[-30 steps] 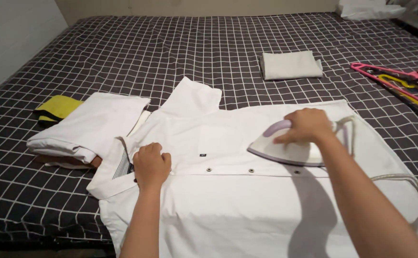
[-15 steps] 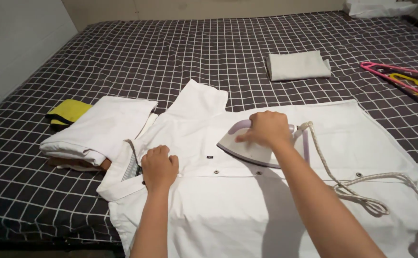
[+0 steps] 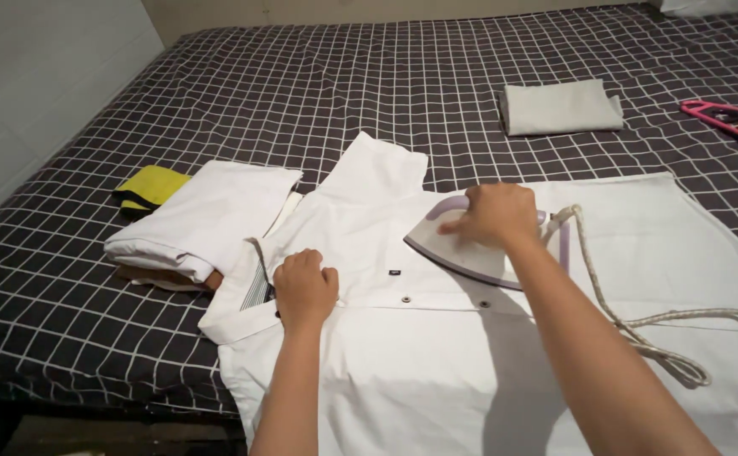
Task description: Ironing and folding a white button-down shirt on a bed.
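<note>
Checked bed (image 3: 386, 76): white shirt (image 3: 436, 363), folded pile (image 3: 204, 219), grey cloth (image 3: 561, 105), hangers (image 3: 728, 114).

Right hand (image 3: 494, 214) has slid the iron (image 3: 470, 247) leftward across the shirt (image 3: 436, 355)

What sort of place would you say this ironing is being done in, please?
Most likely a bedroom at home: a white shirt lies on a bed with a checked cover, beside folded clothes and plastic hangers.
</note>
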